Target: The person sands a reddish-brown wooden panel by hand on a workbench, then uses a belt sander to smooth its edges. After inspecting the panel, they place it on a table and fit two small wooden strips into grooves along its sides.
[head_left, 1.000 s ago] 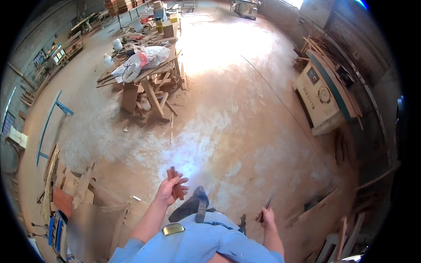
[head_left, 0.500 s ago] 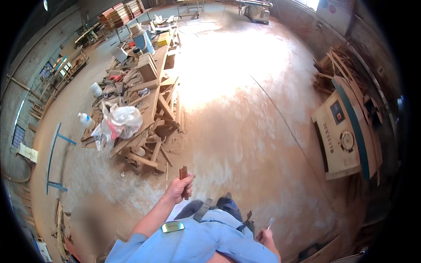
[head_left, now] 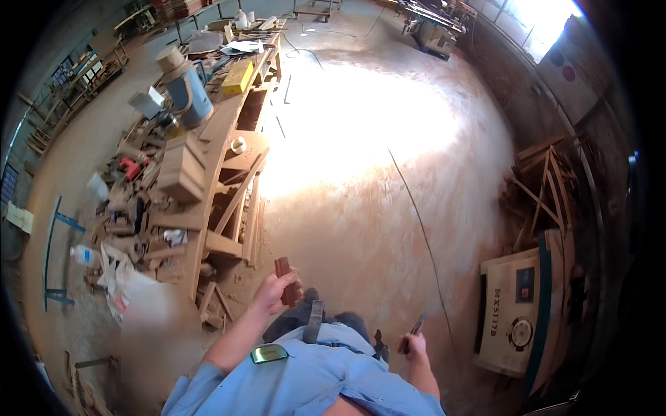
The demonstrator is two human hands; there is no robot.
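My left hand is closed around a small dark reddish-brown wooden block, held upright in front of my chest. My right hand hangs low at my right side and grips a thin dark tool, possibly a pencil or chisel. Both blue sleeves come in from the bottom edge. A cluttered wooden workbench stands just ahead and left of my left hand.
The bench carries a blue-and-white cylinder machine, a yellow box and wood scraps. Offcuts and bottles litter the floor at left. A cream woodworking machine stands at right, stacked timber behind it. A cable crosses the dusty floor.
I have moved forward across the floor; the workbench has come much closer on my left. Both hands keep their hold on the block and the tool.
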